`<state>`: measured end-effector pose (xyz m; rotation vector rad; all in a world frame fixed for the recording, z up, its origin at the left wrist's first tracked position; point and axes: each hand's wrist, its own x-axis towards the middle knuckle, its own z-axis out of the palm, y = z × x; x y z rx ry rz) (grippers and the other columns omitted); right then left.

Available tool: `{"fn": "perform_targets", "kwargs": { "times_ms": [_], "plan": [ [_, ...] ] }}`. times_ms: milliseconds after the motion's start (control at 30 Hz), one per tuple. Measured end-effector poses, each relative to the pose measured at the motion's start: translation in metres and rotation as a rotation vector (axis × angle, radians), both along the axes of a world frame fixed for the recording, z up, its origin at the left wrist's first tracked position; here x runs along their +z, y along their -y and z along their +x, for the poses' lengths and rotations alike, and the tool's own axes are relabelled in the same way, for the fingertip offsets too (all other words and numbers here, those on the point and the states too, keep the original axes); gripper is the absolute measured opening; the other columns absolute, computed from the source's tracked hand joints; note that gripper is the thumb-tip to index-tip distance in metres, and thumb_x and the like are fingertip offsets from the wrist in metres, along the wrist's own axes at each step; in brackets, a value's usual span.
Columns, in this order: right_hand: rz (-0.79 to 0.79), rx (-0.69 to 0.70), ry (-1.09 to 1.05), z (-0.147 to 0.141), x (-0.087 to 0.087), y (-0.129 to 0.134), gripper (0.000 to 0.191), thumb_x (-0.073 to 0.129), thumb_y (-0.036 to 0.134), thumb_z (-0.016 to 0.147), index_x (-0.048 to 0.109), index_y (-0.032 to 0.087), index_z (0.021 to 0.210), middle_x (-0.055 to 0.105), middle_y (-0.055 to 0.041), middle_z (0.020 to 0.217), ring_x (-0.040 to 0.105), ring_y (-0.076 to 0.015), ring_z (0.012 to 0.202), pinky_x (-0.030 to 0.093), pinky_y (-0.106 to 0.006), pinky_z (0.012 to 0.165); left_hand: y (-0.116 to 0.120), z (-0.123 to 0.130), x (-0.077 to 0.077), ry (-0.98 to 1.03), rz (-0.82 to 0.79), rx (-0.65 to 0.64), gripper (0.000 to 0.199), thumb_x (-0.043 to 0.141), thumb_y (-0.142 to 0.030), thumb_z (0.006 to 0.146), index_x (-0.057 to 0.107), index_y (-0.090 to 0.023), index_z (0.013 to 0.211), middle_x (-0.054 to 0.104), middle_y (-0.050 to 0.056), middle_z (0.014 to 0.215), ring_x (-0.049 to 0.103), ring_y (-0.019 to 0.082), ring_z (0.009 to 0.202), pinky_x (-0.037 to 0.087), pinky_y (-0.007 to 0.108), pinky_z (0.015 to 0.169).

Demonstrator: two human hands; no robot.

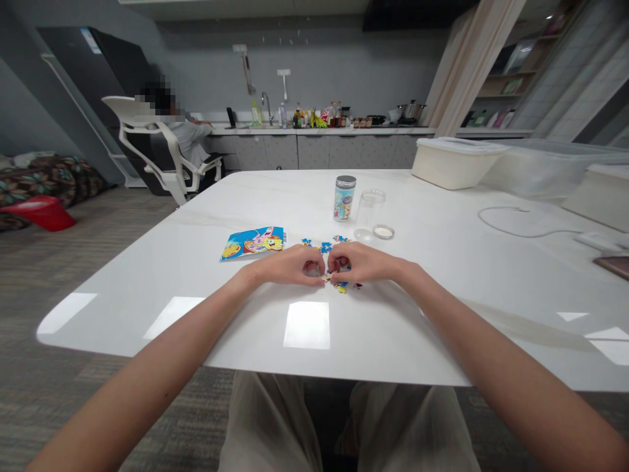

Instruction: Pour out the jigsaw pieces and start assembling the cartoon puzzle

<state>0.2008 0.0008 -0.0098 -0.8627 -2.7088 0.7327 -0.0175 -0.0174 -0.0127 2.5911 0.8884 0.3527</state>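
Note:
My left hand [293,264] and my right hand [367,262] meet over the white table [236,328], fingers curled and thumbs close together. Between the fingertips is a small jigsaw puzzle piece [327,277], pinched from both sides. More colourful pieces lie around my hands: a blue piece [325,247] just beyond them and a yellow piece [341,288] under my right hand. My fingers partly hide this cluster. To the left, near my left wrist, lies a blue cartoon picture sheet [258,242].
Beyond my hands stand a printed jar [344,200] with a metal lid and a clear jar [371,208], with a round lid [384,231] beside it. Storage boxes [455,164] and a cable [515,231] are at the right. A person sits in a white chair [170,147] far left.

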Motion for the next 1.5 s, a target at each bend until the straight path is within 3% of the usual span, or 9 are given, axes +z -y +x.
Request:
{"fn": "perform_targets", "kwargs": {
  "times_ms": [267,500,800,1033,1267,1500],
  "plan": [
    [0.067,0.040,-0.053,0.001,-0.003,-0.002,0.007,0.060,0.014,0.075,0.064,0.019,0.078,0.065,-0.0013,0.081,0.057,-0.0137,0.072,0.042,-0.026,0.066,0.004,-0.001,0.003,0.001,0.007,0.038,0.015,0.061,-0.025,0.072,0.061,-0.018,0.086,0.055,-0.002,0.072,0.051,0.012,0.064,0.042,0.025,0.063],
    [0.118,-0.014,-0.051,0.001,-0.003,-0.004,0.009,0.057,0.014,0.078,0.064,0.018,0.079,0.062,-0.0031,0.084,0.055,-0.0145,0.072,0.041,-0.027,0.067,0.001,-0.004,0.004,0.031,-0.029,0.072,0.008,0.057,-0.022,0.074,0.056,-0.019,0.082,0.060,-0.002,0.073,0.055,0.012,0.064,0.045,0.026,0.065],
    [0.225,-0.148,-0.129,-0.002,-0.012,-0.011,0.012,0.057,0.020,0.086,0.068,0.018,0.082,0.060,-0.0029,0.082,0.054,-0.0132,0.070,0.040,-0.026,0.068,-0.009,-0.010,-0.002,0.038,0.229,0.116,0.008,0.052,-0.019,0.085,0.060,-0.020,0.087,0.068,0.001,0.086,0.061,0.014,0.077,0.045,0.028,0.075],
    [0.145,-0.187,-0.157,-0.003,-0.012,-0.010,0.011,0.058,0.018,0.086,0.068,0.018,0.090,0.063,-0.0014,0.078,0.055,-0.0125,0.068,0.040,-0.024,0.065,-0.015,-0.011,-0.006,0.016,0.402,0.087,0.020,0.044,-0.015,0.092,0.064,-0.019,0.090,0.069,0.005,0.089,0.061,0.016,0.082,0.043,0.029,0.077],
    [0.085,-0.221,-0.162,-0.008,-0.013,-0.006,0.007,0.061,0.016,0.082,0.068,0.017,0.083,0.064,0.0001,0.072,0.056,-0.0121,0.065,0.040,-0.024,0.065,-0.013,-0.006,-0.007,-0.082,0.438,0.146,0.016,0.050,-0.017,0.089,0.065,-0.020,0.085,0.069,0.003,0.082,0.060,0.016,0.076,0.043,0.029,0.075],
    [0.249,-0.209,-0.102,-0.008,-0.016,-0.008,0.012,0.060,0.017,0.084,0.072,0.018,0.079,0.061,-0.0035,0.083,0.056,-0.0142,0.074,0.039,-0.026,0.068,-0.013,-0.008,-0.007,-0.076,0.403,0.119,0.016,0.054,-0.018,0.088,0.069,-0.021,0.085,0.071,0.003,0.083,0.062,0.017,0.079,0.043,0.030,0.078]
  ]
}}
